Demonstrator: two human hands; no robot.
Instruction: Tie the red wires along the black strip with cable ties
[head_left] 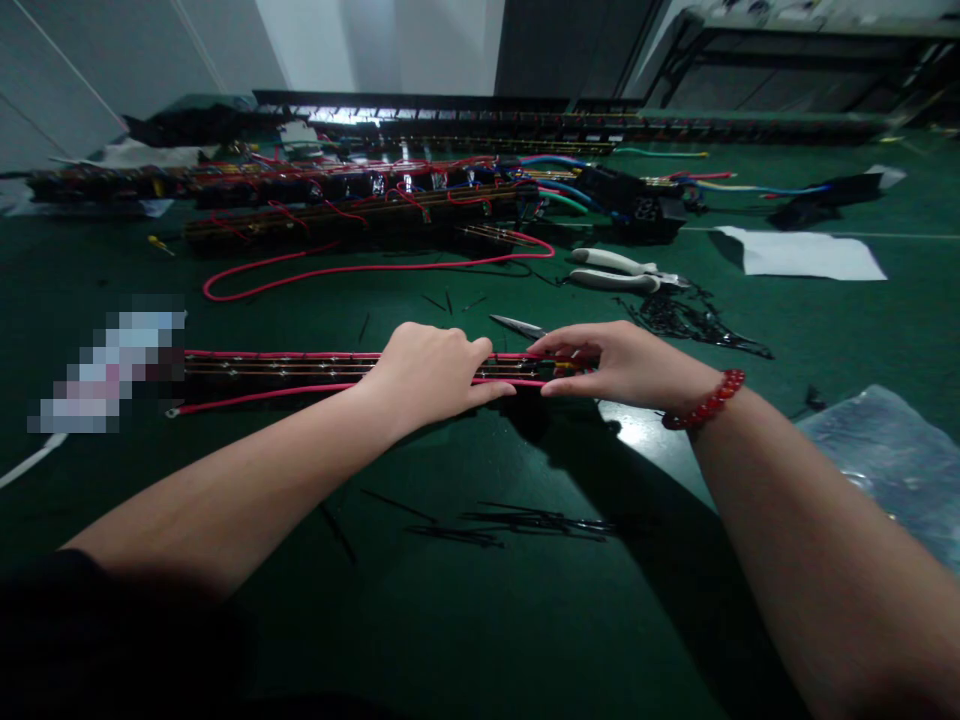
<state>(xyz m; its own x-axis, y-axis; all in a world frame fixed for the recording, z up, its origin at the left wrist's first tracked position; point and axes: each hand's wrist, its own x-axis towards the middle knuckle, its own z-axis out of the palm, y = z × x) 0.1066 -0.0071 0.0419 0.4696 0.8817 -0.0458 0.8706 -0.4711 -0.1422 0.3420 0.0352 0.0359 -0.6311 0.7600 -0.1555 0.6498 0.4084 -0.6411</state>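
A long, narrow wired assembly (300, 370) with brass-coloured rods lies across the table in front of me. One red cable runs along its far edge. A second red cable (262, 397), ending in a metal ring terminal (174, 411), lies along the near side. My left hand (435, 370) is wrapped over the assembly from above, its thumb along the near red cable. At the right end, my right hand (600, 362) curls its fingers over the far edge, with the thumb at the near cable. The fingers hide part of this end. Behind it lies a pointed metal blade (517, 327).
Grey-handled cutters (615, 270) lie beyond the right hand, beside black tie scraps (690, 320). Loose black cable ties (532, 520) lie nearer me. A plastic bag (885, 460) is at right, white paper (806, 254) behind. Longer wired assemblies (360, 205) span the back.
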